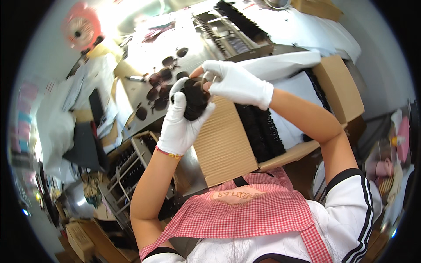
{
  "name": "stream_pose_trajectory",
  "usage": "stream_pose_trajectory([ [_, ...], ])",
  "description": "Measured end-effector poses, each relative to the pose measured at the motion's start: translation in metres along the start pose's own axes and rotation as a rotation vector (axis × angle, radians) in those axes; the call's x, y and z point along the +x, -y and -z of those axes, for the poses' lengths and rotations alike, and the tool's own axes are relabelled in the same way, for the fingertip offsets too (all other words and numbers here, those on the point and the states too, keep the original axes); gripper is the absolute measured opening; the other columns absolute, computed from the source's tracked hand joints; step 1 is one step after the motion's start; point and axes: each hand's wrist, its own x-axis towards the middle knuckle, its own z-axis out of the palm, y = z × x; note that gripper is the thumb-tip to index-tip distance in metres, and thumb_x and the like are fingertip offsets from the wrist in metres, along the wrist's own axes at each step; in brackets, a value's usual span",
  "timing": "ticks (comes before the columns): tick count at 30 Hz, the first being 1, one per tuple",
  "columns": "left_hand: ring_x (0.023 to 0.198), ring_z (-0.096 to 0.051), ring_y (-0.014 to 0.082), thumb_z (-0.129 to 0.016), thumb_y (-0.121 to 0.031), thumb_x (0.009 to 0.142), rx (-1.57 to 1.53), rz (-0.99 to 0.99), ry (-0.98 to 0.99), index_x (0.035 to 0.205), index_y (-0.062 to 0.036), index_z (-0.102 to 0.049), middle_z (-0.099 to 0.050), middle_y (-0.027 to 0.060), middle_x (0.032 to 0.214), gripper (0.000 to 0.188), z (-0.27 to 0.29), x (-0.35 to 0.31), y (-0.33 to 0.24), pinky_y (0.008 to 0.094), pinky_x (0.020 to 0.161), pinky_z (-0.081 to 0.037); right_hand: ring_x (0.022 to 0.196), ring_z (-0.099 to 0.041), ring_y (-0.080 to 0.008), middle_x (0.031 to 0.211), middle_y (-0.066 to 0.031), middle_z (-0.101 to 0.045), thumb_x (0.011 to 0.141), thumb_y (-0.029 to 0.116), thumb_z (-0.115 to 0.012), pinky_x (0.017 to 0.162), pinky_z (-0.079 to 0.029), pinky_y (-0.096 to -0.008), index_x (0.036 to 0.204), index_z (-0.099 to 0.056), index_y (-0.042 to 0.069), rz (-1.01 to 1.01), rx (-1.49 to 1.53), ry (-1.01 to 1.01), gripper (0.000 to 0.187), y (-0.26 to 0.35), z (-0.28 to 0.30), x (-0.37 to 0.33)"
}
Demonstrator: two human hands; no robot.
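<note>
In front of me, my left hand (179,122), in a white glove, is closed around a bunch of dark sunglasses (195,100) with brownish lenses. The fingers hide much of their shape, and I cannot tell how many pieces are in it. My right hand (230,81) comes from the right, gloved but with bare fingertips. Its thumb and forefinger pinch the upper edge of the same sunglasses. Just beyond my left hand, several more dark sunglasses (160,78) lie loose on the metal tabletop (151,119).
An open cardboard box (226,142) sits close to my body, with black toothed racks (263,131) and a white sheet (298,103) inside. Farther back stands another rack (232,30). A pink fan (82,27) is at far left; a slatted metal frame (127,164) stands below.
</note>
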Motion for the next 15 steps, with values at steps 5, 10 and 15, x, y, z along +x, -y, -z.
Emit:
stream_pose_trajectory([
  [5,0.117,-0.058,0.0197,-0.068,-0.03,0.094,0.06,0.315,0.137,0.13,-0.0181,-0.047,-0.053,0.0036,0.131,0.043,-0.031,0.047,0.044,0.0426,0.093,-0.059,0.086,-0.058,-0.022,0.097,-0.0094,-0.056,0.08,0.015,-0.075,0.08,-0.052,-0.0329,0.113,-0.063,0.005,0.07,-0.354,-0.423,0.037,-0.035,0.022,-0.067],
  [10,0.107,-0.063,0.0194,-0.068,-0.016,0.091,0.937,0.374,0.353,0.118,-0.0105,-0.055,-0.062,0.0064,0.11,0.03,-0.045,0.111,0.09,0.0318,0.083,-0.057,0.1,-0.061,-0.0153,0.107,-0.0086,-0.065,0.09,0.016,-0.066,0.088,-0.05,-0.0308,0.116,-0.062,0.002,-0.318,0.01,-0.392,0.029,-0.094,0.08,-0.119],
  [15,0.101,-0.062,0.0198,-0.074,-0.02,0.081,1.729,0.247,0.798,0.117,-0.0056,-0.058,-0.064,0.0159,0.105,0.042,-0.047,0.189,0.125,0.0322,0.093,-0.048,0.113,-0.06,-0.0199,0.119,-0.0124,-0.066,0.094,0.022,-0.061,0.099,-0.046,-0.0303,0.122,-0.062,0.0,-0.559,0.149,-0.385,0.036,-0.149,0.095,-0.151],
])
